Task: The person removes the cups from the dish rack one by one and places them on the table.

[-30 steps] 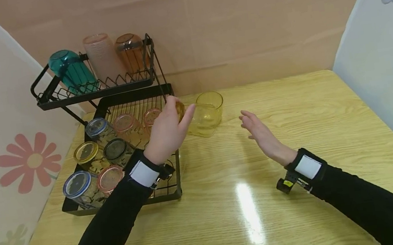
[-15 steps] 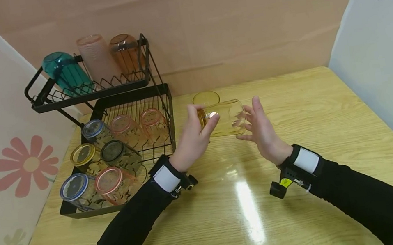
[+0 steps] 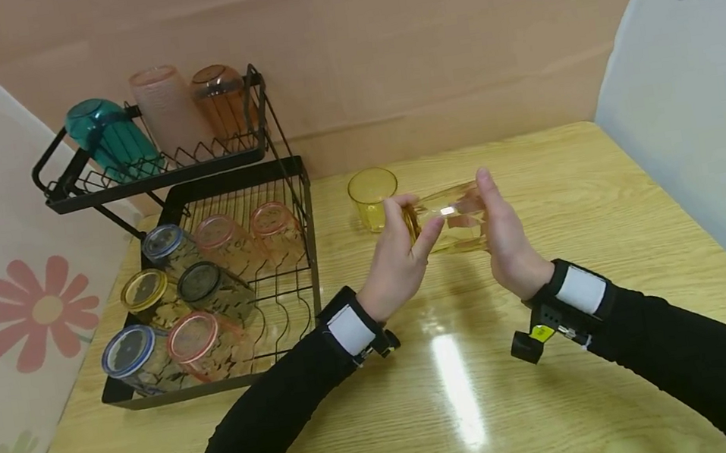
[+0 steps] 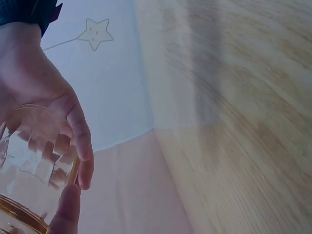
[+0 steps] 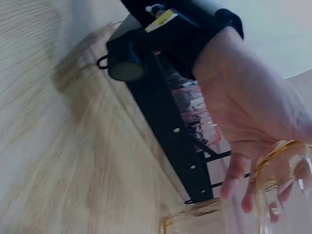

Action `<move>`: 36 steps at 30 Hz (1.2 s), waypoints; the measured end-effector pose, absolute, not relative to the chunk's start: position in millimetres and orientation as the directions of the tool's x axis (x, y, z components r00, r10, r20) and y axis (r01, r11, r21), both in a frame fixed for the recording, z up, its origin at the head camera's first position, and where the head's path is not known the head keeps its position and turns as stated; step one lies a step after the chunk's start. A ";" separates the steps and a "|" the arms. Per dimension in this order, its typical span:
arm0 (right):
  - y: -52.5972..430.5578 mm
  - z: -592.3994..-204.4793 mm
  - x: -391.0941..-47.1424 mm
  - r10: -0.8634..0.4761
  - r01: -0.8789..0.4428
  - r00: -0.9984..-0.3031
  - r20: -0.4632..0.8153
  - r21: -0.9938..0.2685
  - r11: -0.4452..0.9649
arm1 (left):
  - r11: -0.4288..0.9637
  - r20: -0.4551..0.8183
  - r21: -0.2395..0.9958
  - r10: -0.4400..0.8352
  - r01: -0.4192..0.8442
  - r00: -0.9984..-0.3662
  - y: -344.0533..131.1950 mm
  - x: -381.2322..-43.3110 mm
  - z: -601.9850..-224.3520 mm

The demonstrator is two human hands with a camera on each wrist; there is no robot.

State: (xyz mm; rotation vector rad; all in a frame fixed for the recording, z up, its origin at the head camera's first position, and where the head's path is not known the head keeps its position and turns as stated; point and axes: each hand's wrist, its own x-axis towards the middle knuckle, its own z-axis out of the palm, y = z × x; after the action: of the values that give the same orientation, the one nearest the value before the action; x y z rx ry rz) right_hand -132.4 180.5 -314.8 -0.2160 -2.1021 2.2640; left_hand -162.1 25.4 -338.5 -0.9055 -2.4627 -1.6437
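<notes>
Held yellow glass: on its side above the desk, right of frame center in head view. Left hand clamped on the thick-ringed end, thumb along the near side. Right hand wrapped round the other end, thumb up beside it, fingers behind. Both grips on the same glass.

Head view doesn't show the right palm side; left wrist view does: right hand upper left, fingertips seen through the clear wall, bent by the glass. One more digit at the bottom edge there, its hand cut off. Star print upper left too. Right wrist view has the left hand at right, yellow label on its wrist gear, which head view hides, plus round holes in the rack's black side panel.

Second yellow glass stands on the desk near center, just behind the left fingertips, which cover a bit of its lower right.

Black two-tier rack, left half. Top: teal glass, pale pink glass, orange-brown glass, all bottoms up. Lower tray, also bottoms up: two blue-ringed glasses, three pinkish glasses, yellow-ringed glass, dark gray glass.

In the way: left sleeve covers the tray's front right corner in head view; left wrist gear blocks part of the rack in right wrist view.
</notes>
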 end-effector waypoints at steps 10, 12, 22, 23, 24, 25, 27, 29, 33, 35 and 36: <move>182.8 -322.0 -133.8 0.179 -0.009 -0.984 0.004 -0.999 -0.031 | 0.330 0.326 0.787 0.493 0.521 -0.806 23.1 -163.7 -340.1; 185.5 -324.2 -133.8 0.156 -0.022 -0.987 0.026 -0.999 0.024 | 0.377 0.268 0.773 0.535 0.510 -0.801 19.1 -164.2 -338.8; 203.0 -335.5 -137.8 -0.060 -0.199 -0.980 0.190 -0.916 0.350 | 0.634 -0.111 0.522 0.714 0.571 -0.691 -20.5 -160.2 -325.6; 205.2 -335.8 -139.0 -0.084 -0.207 -0.978 0.190 -0.904 0.375 | 0.651 -0.133 0.486 0.715 0.583 -0.687 -25.2 -159.7 -323.6; 207.7 -336.1 -140.5 -0.105 -0.219 -0.976 0.193 -0.889 0.402 | 0.666 -0.148 0.447 0.713 0.597 -0.685 -30.0 -159.1 -321.1; 210.0 -336.3 -142.1 -0.125 -0.226 -0.974 0.191 -0.876 0.425 | 0.676 -0.152 0.413 0.712 0.610 -0.686 -34.6 -159.0 -318.9; 214.5 -336.6 -146.0 -0.154 -0.234 -0.971 0.182 -0.850 0.472 | 0.693 -0.144 0.349 0.705 0.631 -0.695 -43.9 -158.7 -314.1; 218.3 -337.2 -150.2 -0.174 -0.238 -0.970 0.172 -0.822 0.517 | 0.707 -0.123 0.298 0.694 0.641 -0.709 -52.9 -158.9 -310.1; 223.8 -338.8 -158.7 -0.215 -0.259 -0.963 0.160 -0.763 0.593 | 0.732 -0.088 0.241 0.670 0.637 -0.737 -70.6 -158.2 -301.7; 225.7 -339.9 -163.5 -0.231 -0.276 -0.959 0.164 -0.723 0.633 | 0.744 -0.075 0.210 0.659 0.634 -0.748 -79.4 -158.0 -298.2; 226.3 -340.2 -166.1 -0.239 -0.287 -0.956 0.169 -0.701 0.653 | 0.748 -0.066 0.193 0.656 0.635 -0.752 -83.9 -158.3 -296.8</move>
State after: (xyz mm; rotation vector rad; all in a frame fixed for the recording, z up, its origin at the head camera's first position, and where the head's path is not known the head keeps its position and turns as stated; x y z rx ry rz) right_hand -166.1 226.3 -340.2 0.4464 -2.8004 1.2031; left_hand -158.3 -83.9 -296.8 -1.1344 -3.0570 -0.2610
